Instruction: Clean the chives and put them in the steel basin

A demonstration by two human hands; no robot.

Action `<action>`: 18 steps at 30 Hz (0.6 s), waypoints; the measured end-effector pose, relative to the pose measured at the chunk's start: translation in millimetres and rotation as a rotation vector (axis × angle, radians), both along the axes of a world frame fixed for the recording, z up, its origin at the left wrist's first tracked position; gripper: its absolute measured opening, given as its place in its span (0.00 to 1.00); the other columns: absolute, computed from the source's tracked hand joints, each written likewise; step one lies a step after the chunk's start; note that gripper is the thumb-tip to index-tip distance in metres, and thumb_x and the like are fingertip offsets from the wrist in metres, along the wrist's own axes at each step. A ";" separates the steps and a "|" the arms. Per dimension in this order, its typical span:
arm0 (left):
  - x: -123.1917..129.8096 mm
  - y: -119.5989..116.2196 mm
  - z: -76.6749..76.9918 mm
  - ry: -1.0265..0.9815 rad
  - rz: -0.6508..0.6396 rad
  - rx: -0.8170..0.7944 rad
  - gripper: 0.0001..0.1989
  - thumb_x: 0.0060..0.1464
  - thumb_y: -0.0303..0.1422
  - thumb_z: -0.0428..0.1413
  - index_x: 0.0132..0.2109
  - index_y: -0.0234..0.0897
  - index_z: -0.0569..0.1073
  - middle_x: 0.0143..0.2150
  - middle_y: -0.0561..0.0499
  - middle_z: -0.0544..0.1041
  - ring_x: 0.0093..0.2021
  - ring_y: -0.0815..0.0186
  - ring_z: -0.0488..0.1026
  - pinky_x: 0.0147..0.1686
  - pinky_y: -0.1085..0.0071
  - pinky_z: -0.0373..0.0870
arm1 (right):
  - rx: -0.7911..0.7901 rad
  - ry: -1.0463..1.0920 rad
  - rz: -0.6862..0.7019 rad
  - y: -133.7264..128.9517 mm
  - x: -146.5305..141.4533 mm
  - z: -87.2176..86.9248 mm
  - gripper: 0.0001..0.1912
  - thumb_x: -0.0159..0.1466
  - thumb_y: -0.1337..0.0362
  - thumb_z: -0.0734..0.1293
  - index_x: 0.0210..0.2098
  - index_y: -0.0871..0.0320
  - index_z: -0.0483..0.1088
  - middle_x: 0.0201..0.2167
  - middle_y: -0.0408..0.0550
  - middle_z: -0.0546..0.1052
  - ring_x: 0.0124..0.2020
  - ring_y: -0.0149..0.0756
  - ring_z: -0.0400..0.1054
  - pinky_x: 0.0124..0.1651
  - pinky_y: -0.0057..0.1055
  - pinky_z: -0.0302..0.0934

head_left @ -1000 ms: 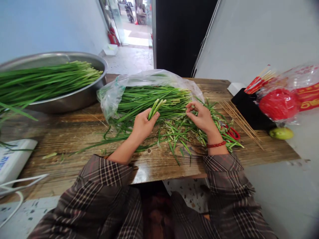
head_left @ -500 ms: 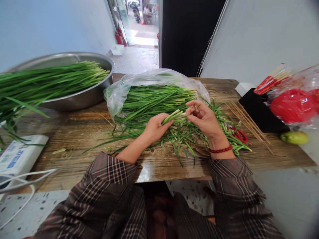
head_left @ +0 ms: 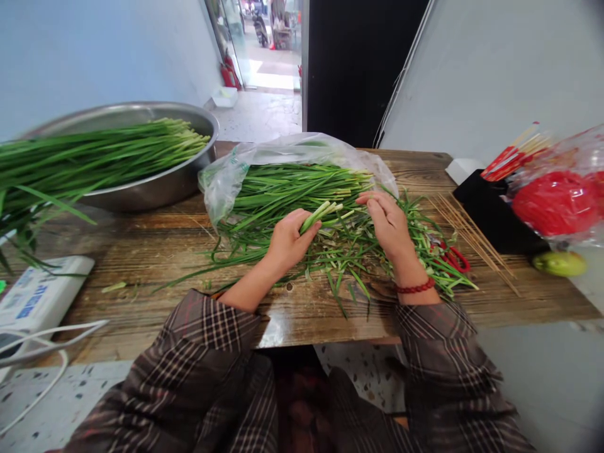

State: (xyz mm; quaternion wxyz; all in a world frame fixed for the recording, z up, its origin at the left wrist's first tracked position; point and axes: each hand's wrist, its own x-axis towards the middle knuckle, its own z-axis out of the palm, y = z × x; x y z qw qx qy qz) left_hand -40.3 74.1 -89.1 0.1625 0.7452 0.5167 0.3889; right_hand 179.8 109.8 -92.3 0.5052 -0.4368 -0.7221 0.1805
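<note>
My left hand [head_left: 291,239] is closed around a small bunch of garlic chives [head_left: 321,212], their pale cut ends pointing up to the right. My right hand [head_left: 387,228], a red beaded bracelet at its wrist, is a little to the right of those ends, apart from them. Its thumb and fingers are pinched together; whatever they hold is too small to make out. Behind both hands, a larger pile of chives [head_left: 302,186] lies on an opened clear plastic bag [head_left: 218,189]. Loose trimmings [head_left: 346,257] are scattered under and between my hands.
A steel basin [head_left: 141,196] full of chives stands at the left, near a white boxy device [head_left: 61,286] with cables. To the right lie red-handled scissors [head_left: 455,258], thin wooden sticks [head_left: 474,239], a black holder [head_left: 503,220] and a bagged red bundle [head_left: 550,202] on the wooden table [head_left: 155,248].
My right hand has drawn slightly right, away from the chive ends, and its fingers have closed together. My left hand has shifted slightly left, tilting the bunch more upright.
</note>
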 end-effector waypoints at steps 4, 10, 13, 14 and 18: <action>-0.3 -1.2 -0.6 0.024 -0.027 0.024 0.14 0.60 0.36 0.50 0.27 0.38 0.64 0.27 0.52 0.66 0.31 0.66 0.63 0.34 0.70 0.59 | -0.042 -0.049 0.154 -8.5 -8.0 5.6 0.12 0.67 0.56 0.62 0.41 0.53 0.74 0.40 0.47 0.78 0.42 0.37 0.71 0.48 0.36 0.64; -0.2 -1.9 -1.4 0.000 -0.044 -0.017 0.12 0.60 0.37 0.50 0.31 0.37 0.70 0.30 0.51 0.72 0.33 0.65 0.67 0.36 0.70 0.62 | 0.045 -0.144 0.209 -9.9 -12.3 6.5 0.06 0.63 0.60 0.67 0.32 0.54 0.74 0.31 0.46 0.78 0.35 0.37 0.70 0.43 0.37 0.63; 0.2 -1.8 -1.4 -0.028 -0.073 -0.102 0.12 0.59 0.37 0.50 0.33 0.36 0.73 0.31 0.51 0.75 0.34 0.65 0.69 0.37 0.70 0.63 | 0.095 -0.138 0.204 -10.7 -13.2 7.6 0.05 0.63 0.62 0.66 0.32 0.53 0.74 0.32 0.45 0.79 0.38 0.38 0.70 0.45 0.38 0.63; 0.4 -1.6 -1.4 -0.027 -0.074 -0.115 0.12 0.59 0.37 0.50 0.32 0.36 0.73 0.31 0.52 0.75 0.33 0.65 0.69 0.36 0.71 0.62 | 0.108 -0.147 0.202 -11.2 -13.6 7.9 0.04 0.63 0.63 0.66 0.32 0.53 0.74 0.32 0.45 0.79 0.38 0.38 0.71 0.46 0.39 0.63; 0.8 -0.9 -2.7 0.008 -0.031 -0.084 0.11 0.57 0.35 0.51 0.29 0.36 0.70 0.27 0.54 0.70 0.30 0.67 0.66 0.33 0.72 0.59 | 0.144 -0.221 0.186 -13.1 -15.8 7.3 0.04 0.62 0.65 0.66 0.33 0.53 0.73 0.33 0.45 0.79 0.38 0.39 0.70 0.46 0.39 0.62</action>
